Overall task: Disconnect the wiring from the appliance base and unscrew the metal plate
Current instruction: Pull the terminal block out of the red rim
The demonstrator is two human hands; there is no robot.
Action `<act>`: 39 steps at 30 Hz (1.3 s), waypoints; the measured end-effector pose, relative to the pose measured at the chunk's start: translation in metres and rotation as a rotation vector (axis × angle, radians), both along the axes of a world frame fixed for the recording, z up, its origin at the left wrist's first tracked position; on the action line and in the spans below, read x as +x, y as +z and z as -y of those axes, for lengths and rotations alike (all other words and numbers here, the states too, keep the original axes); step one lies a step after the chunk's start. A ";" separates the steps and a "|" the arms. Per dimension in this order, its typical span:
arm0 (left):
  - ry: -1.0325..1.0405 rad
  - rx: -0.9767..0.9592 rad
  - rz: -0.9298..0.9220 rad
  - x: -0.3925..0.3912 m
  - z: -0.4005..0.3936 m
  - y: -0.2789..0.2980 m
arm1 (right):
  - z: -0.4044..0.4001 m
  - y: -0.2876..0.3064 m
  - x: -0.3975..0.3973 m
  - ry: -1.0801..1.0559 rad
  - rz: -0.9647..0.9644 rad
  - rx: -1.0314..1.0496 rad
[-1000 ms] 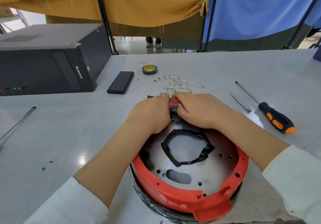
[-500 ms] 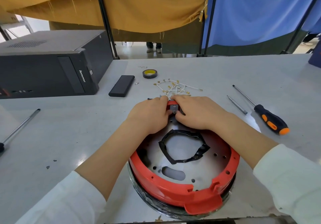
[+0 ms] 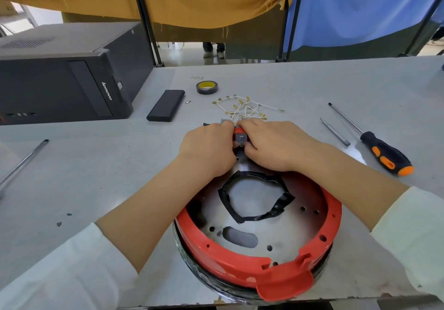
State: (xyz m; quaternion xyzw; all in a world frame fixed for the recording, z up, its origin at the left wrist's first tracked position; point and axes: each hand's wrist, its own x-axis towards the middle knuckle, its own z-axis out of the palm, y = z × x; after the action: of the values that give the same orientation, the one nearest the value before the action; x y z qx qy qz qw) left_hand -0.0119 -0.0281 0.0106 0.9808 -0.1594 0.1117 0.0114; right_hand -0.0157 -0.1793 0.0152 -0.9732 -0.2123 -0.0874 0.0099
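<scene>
The round appliance base with a red rim lies at the table's near edge. Inside it is a shiny metal plate with a large hole ringed by black tape. At the far side of the rim sits a small grey connector. My left hand and my right hand meet there, fingers curled round the connector from both sides. A tangle of white wires with brass terminals lies on the table just beyond my hands.
An orange-and-black screwdriver and a loose metal bit lie to the right. A tape roll, a black slim box and a black computer case are at the back left. A metal rod is at far left.
Both hands stay at the far rim, fingers shifting slightly on the grey connector. The view has tilted a little; nothing else moved.
</scene>
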 end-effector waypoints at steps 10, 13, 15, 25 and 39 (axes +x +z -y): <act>0.005 0.021 0.018 -0.002 0.000 0.004 | 0.000 0.003 0.002 -0.005 -0.022 -0.004; -0.042 -0.017 -0.044 -0.001 -0.004 0.006 | 0.001 0.004 0.002 -0.003 -0.041 0.023; -0.069 -0.056 -0.099 0.000 -0.007 0.007 | 0.003 0.005 0.002 -0.005 -0.060 0.042; -0.048 -0.035 -0.033 -0.006 -0.006 0.005 | 0.002 0.003 -0.005 0.005 -0.031 0.020; -0.001 0.060 0.048 -0.006 0.001 0.005 | 0.001 -0.004 -0.002 0.001 0.074 -0.042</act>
State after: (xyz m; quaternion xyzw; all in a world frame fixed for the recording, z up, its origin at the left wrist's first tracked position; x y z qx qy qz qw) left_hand -0.0184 -0.0291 0.0152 0.9777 -0.1631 0.1304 -0.0219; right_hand -0.0177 -0.1802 0.0110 -0.9692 -0.2147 -0.1188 -0.0184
